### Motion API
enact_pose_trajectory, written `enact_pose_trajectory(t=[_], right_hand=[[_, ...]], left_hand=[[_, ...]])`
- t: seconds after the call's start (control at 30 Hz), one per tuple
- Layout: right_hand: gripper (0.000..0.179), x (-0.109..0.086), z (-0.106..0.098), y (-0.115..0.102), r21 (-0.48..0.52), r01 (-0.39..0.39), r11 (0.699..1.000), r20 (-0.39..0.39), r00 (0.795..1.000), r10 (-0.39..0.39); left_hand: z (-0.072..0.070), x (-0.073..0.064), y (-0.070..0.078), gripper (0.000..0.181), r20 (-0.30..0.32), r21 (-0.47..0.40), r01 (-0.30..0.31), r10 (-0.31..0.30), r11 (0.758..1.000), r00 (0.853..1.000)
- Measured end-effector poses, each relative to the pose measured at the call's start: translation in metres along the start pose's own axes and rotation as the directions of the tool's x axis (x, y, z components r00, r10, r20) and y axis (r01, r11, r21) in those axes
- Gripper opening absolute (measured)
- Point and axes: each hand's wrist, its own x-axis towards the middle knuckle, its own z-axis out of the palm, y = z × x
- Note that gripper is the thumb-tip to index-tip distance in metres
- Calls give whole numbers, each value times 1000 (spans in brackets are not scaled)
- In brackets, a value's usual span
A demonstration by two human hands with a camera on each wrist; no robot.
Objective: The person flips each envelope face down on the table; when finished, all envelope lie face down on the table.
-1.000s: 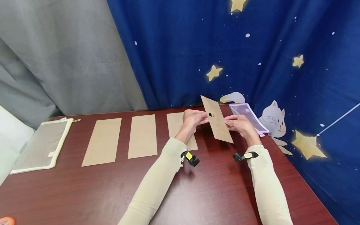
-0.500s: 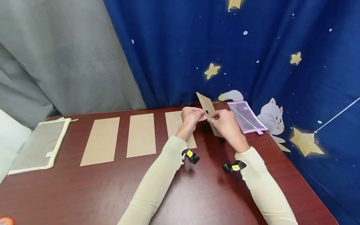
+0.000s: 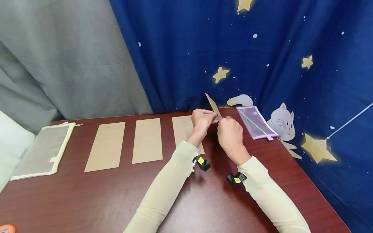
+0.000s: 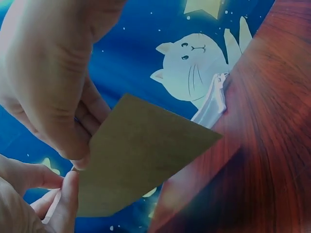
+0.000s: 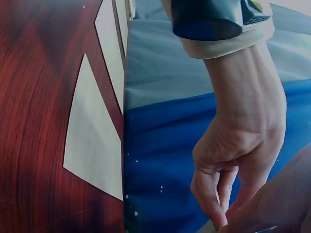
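Observation:
Both hands hold a brown kraft paper rectangle [image 3: 213,105] raised over the back of the table. The left hand [image 3: 201,121] pinches its near side between thumb and fingertips. Close beside it, the right hand [image 3: 231,134] grips the same area, its back hiding the lower part of the paper. One broad brown face of the paper [image 4: 141,155] fills the middle of the left wrist view. Under the left hand lies another kraft rectangle [image 3: 182,124], partly covered by that arm. Two more, a middle one [image 3: 147,140] and a left one [image 3: 105,147], lie flat beside it.
A purple-edged mesh zip pouch [image 3: 256,123] with a pale stick-like line across it lies at the back right. At the far left is a cream-edged mesh pouch [image 3: 43,150]. An orange object [image 3: 7,228] shows at the front left corner. Curtains [image 3: 186,58] hang behind the table.
My right hand has moved left, from the paper's far face to beside the left hand. The paper has turned more edge-on, and its black mark is mostly hidden now.

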Motion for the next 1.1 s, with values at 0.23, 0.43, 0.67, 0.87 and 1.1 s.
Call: enact_pose_trajectory(t=[0.23, 0.43, 0.67, 0.87, 1.1], right_hand=[[14, -2, -2, 1, -15, -12, 1000, -62, 998, 11], [15, 0, -5, 4, 20, -21, 1000, -99, 995, 23], [17, 4, -17, 5, 69, -34, 997, -113, 993, 42], [13, 5, -23, 2, 174, -36, 984, -100, 994, 54], [11, 10, -31, 7, 238, -61, 969, -86, 993, 83]], left_hand=[[2, -4, 4, 3, 8, 85, -14, 13, 996, 1000], [-1, -2, -4, 16, 11, 9, 14, -14, 1000, 1000], [-7, 8, -29, 40, 170, -123, 263, -240, 957, 956], [-6, 12, -40, 49, 278, -188, 391, -333, 901, 901], [-9, 11, -34, 49, 274, -194, 360, -302, 912, 913]])
